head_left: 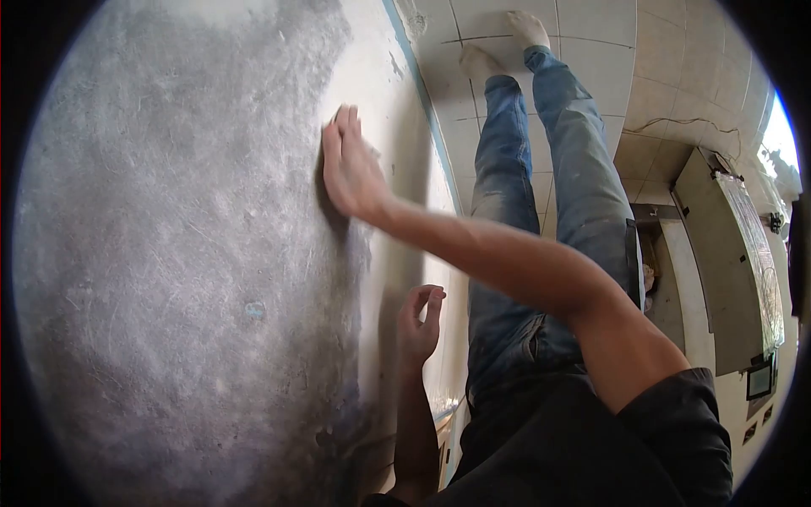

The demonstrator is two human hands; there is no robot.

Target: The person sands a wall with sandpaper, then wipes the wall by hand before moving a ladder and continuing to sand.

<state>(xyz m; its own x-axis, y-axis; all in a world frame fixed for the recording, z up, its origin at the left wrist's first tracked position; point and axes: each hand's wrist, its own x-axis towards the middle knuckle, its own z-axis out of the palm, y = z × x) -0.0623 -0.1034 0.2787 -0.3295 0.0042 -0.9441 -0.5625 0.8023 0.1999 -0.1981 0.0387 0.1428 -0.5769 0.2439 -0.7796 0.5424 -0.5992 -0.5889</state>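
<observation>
My right hand [351, 165] reaches across to the wall [194, 211] and presses against it at the border between a dark grey patch and a pale cream strip. Its fingers are together and slightly bent. A small pale edge shows beside the palm, but what lies under the hand is hidden. Lower down, my left hand [418, 325] hangs near the pale part of the wall, fingers loosely curled with a gap to the thumb. Nothing shows in it, and it looks apart from the wall.
A blue strip [427, 106] runs along the wall's edge by the tiled floor [583, 21]. My legs in worn jeans [583, 160] and bare feet are on the tiles. To the right stand a grey cabinet-like panel [718, 245], a cable [684, 122] and a small dark-screened device [760, 380].
</observation>
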